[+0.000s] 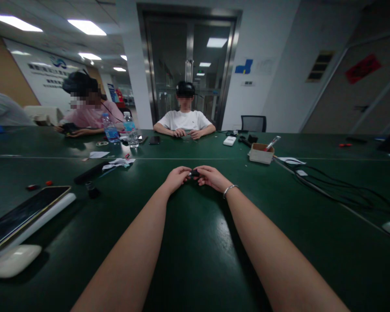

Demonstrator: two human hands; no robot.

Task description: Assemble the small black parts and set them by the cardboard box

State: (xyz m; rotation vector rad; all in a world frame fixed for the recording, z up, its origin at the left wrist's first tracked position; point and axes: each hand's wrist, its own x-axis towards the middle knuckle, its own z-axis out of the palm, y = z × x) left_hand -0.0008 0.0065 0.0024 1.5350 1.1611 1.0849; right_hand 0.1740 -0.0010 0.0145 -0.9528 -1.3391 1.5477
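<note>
Both hands meet near frame center, over the green tabletop [195, 268]. Small black piece [195, 173] sits between them, held at both ends. Left hand [176, 180]: fingers pinched on its left end, where a bit of silver shows. Right hand [212, 177]: fingers clamped on the right end. Piece too small and dark to identify. Can't tell if the hands rest on the surface. Silver bracelet [230, 190] on the right wrist.

Left of frame: phone [27, 212] lying on a white slab [52, 221], rounded white case [14, 261] just beside its near end, lower left. Small dark bottle [92, 190] upright at center left, near a black cylinder [90, 172] and crumpled paper [118, 163].

Upper left of center: two water bottles [130, 131], upright, side by side. Right of center: small open box [261, 154] with a tool poking out, white device [229, 141] to its upper left. Black cables [341, 186] looped at right.

Top center: co-worker in white shirt [186, 121], headset on, both hands on the far side. Second co-worker in pink top [94, 115], upper left, holding something dark.
</note>
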